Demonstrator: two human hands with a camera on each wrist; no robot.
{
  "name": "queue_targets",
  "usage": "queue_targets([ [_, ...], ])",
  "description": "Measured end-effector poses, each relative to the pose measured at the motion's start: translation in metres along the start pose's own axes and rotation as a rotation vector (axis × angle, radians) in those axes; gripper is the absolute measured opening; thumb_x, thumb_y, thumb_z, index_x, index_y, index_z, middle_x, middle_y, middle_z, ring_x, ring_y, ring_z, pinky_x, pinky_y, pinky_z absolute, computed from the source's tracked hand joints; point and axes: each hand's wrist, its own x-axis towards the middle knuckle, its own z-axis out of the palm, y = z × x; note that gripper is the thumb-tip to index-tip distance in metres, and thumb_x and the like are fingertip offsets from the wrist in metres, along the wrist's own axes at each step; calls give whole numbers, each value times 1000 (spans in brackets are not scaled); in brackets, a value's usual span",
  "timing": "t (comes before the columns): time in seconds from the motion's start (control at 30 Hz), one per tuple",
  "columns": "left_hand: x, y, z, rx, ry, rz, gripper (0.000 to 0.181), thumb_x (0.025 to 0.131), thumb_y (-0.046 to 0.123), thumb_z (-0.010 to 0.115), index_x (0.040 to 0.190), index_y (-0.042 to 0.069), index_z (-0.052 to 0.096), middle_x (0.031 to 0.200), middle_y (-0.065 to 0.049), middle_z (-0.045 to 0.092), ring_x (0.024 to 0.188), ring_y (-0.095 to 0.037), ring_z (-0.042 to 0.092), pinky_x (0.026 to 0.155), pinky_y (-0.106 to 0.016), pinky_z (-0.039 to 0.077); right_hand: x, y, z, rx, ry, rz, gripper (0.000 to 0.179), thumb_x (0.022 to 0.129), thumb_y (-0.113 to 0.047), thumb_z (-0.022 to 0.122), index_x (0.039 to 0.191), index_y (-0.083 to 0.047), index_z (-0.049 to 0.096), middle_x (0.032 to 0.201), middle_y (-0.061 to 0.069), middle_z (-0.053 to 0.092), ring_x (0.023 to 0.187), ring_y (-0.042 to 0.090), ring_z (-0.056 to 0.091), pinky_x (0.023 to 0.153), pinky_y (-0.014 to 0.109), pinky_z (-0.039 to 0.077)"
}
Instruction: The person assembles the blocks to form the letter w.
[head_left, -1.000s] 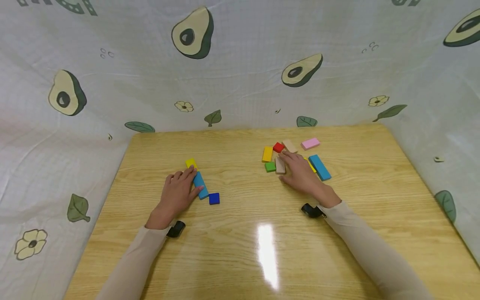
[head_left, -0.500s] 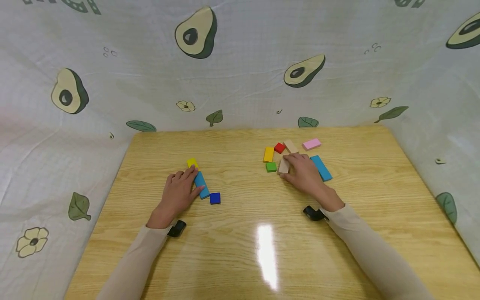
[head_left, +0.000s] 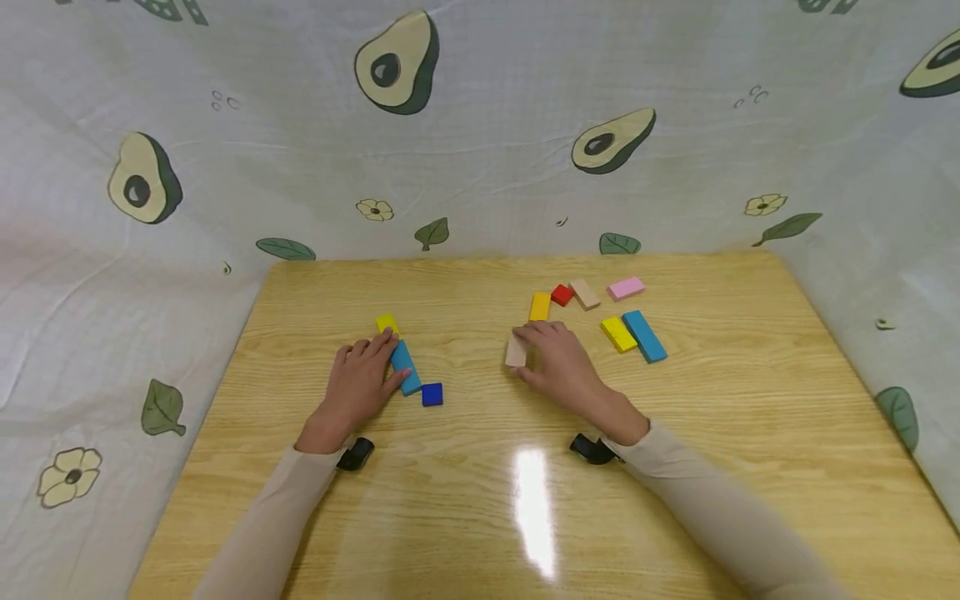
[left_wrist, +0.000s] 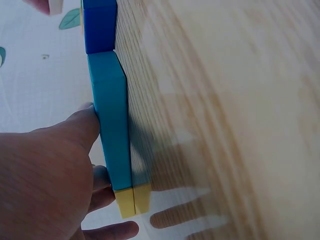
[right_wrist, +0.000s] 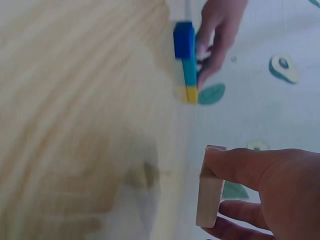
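Note:
My left hand rests on a light-blue long block, its thumb and fingertips touching it. At that block's far end lies a yellow block; a dark-blue cube sits against its near corner. In the left wrist view the thumb lies along the light-blue block. My right hand pinches a plain wooden block between thumb and fingers, left of the loose blocks. The right wrist view shows this wooden block held close above the tabletop.
Behind and right of my right hand lie an orange block, a red cube, another wooden block, a pink block, a yellow block and a blue long block. A patterned cloth hangs behind the wooden table.
My right hand has gripped the wooden block and carried it left from the group, uncovering the right-hand yellow block. The green block is now hidden by the hand. My left hand stays put.

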Motion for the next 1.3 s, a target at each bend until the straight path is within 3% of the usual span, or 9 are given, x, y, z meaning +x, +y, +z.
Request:
queue_targets([
  [0.33,4,2,0,-14,-13,0,63,108,35,63,157,-1,48,165,-20,43,141,-46,46,115,-64,35,19,-40,36,7,-58,-43,58,91,-27,86,139,-2,67,137,14,67,123,37,60,106,52,49],
  [0.63,6,2,2,-13,-15,-7,65,108,36,63,158,-1,47,165,-19,43,141,-46,47,115,-64,35,31,-55,56,-20,-58,-62,55,92,-30,86,138,-4,68,133,12,68,119,35,60,106,49,49],
  [0.9,4,4,-1,-12,-11,0,64,108,35,63,157,-1,48,164,-20,44,141,-46,47,114,-63,36,32,-60,61,-40,-63,-44,54,92,-28,85,138,-6,67,131,12,68,119,35,60,101,50,51],
  [1.3,1,-1,1,-25,-22,-13,65,108,36,62,159,-1,46,165,-20,42,141,-46,46,115,-64,34,32,-61,58,-44,-104,-37,61,94,-34,83,143,-4,63,143,14,62,130,36,57,111,52,46],
])
